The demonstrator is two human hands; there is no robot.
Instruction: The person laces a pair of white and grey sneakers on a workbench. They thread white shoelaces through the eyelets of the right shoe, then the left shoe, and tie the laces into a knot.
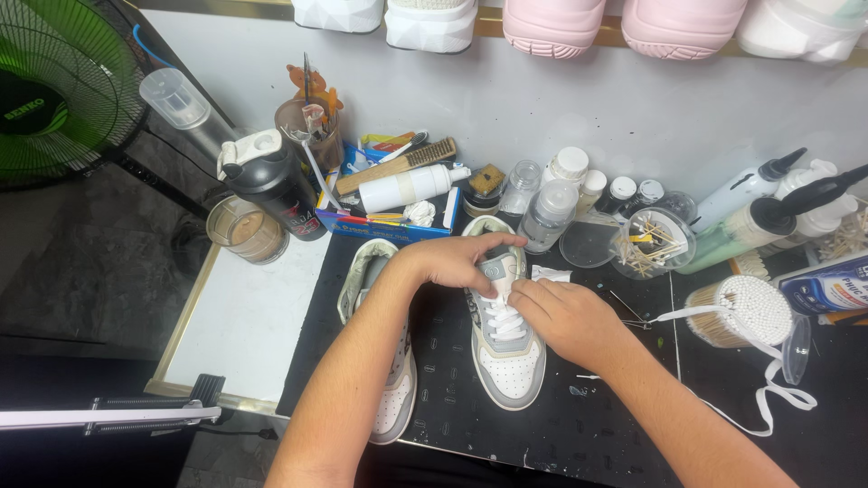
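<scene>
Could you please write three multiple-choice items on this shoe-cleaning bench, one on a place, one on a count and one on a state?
1. Where does the loose white lace lie?
A. right of the hands
B. on the fan
C. inside the shaker bottle

2. How many sneakers lie on the black mat?
A. one
B. two
C. four

3. How is the sneaker under the hands?
A. unlaced
B. partly laced
C. boxed

Answers: 1 A, it trails by the cotton swab tub. 2 B, the second sneaker lies under the left forearm. 3 B, laces cross below the left hand and right hand.
</scene>
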